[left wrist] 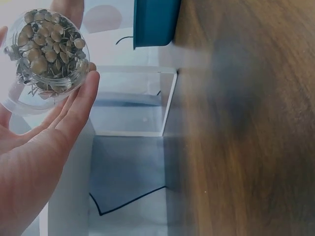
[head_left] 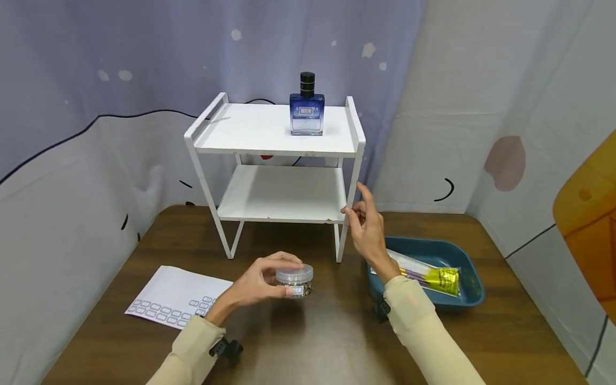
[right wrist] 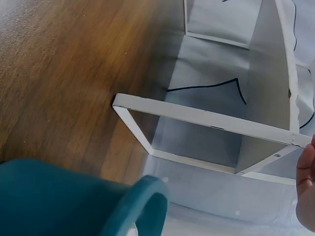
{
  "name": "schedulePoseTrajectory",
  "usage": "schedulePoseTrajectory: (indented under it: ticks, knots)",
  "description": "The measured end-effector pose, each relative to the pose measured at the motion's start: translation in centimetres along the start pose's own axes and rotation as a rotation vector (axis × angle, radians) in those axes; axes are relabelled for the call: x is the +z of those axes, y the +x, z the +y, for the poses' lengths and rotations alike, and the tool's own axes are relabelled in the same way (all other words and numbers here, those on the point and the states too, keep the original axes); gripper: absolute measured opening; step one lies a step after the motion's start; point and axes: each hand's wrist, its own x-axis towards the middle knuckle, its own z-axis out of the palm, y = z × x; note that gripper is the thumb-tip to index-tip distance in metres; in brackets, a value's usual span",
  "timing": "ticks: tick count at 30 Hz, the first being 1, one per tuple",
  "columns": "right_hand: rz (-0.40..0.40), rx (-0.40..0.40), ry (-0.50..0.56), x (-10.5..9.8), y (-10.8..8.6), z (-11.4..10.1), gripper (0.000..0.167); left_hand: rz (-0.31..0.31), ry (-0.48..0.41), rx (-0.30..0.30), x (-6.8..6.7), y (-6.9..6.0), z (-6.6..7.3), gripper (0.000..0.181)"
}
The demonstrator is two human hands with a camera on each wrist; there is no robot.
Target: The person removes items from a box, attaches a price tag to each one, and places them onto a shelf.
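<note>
Forward and down from the head, the white two-tier shelf [head_left: 250, 128] on the brown wooden bench [head_left: 332, 347] is surveyed; now, sideways and closer, it is caught from both wrists, shared by all views.

A clear lidded jar [head_left: 295, 276] of brassy tacks [left wrist: 51, 46] is held upright before a standing white 2-tier shelf [head_left: 245, 128].

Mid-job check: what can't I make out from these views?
Print on the jar: too small, head view.
Any print on the paper sheet: too small, head view; near right corner hidden behind the left forearm.
Part of the packet in the tray: hidden behind the right forearm, head view.
Most of the right hand: cut off by the right wrist view's right edge.
</note>
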Motion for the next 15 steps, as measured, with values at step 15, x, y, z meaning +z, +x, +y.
schedulePoseTrajectory:
  ticks: [15]
  knots:
    - [0.008,-0.142,0.03,0.0,-0.1,0.9,0.059,0.044,0.035,0.036,-1.4,-0.3,1.5,0.043]
